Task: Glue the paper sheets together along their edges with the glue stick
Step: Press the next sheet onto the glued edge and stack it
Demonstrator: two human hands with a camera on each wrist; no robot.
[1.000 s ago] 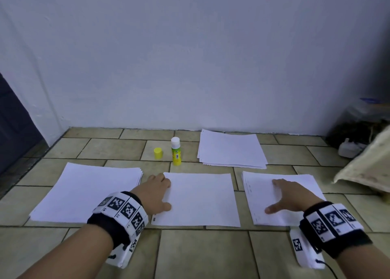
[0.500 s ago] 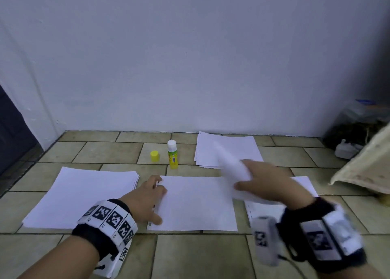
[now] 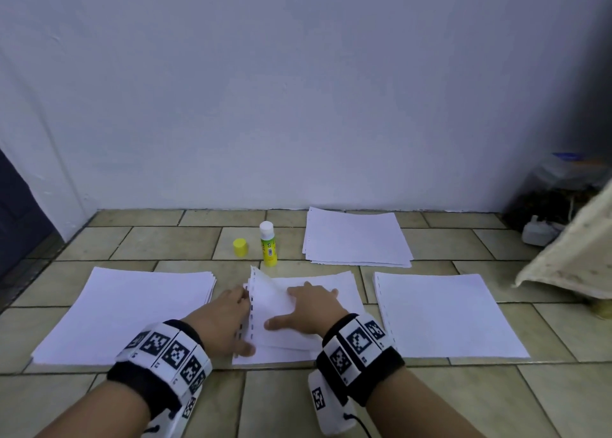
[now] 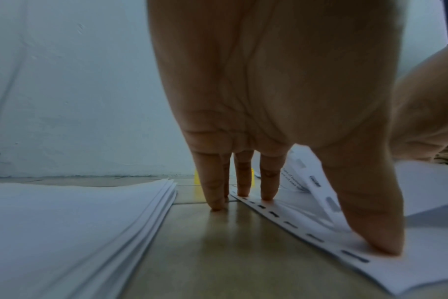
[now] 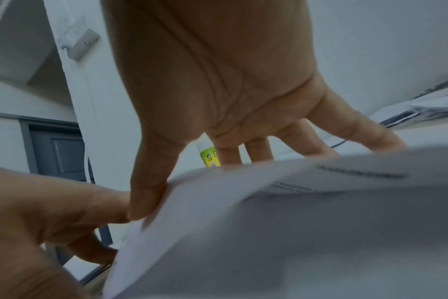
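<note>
Two-handed now on the mid pile: brings a fresh sheet [image 3: 271, 302] over from the right stack [image 3: 443, 315], where the right hand [image 3: 308, 308] lay a sec ago, and drops it onto the base sheet [image 3: 347, 285]. Presses it w/ right hand splayed flat, fingers straight, nothing pinched. Pins the punched edge w/ left hand [image 3: 225, 321], fingertips [image 4: 267, 194] straight down, thumb on the strip, no curl round anything. Leaves the corner just beyond the left fingertips curled up, so not seated yet. Means, prob., pairing step underway: needs edges squared and that corner smoothed down. Can't tell if glue is already on the strip. Keeps glue stick [image 3: 269, 249] out of hand: upright, uncapped, just beyond both sets of fingertips, yellow cap [image 3: 240, 247] beside it. Has left stack [image 3: 132, 308] close outside the left hand, right stack well outside the right hand, far stack [image 3: 356, 235] beyond the right fingertips. Sees nothing btwn hands and stick; bulky cloth [image 3: 569, 249] far off right, no obstacle.
</note>
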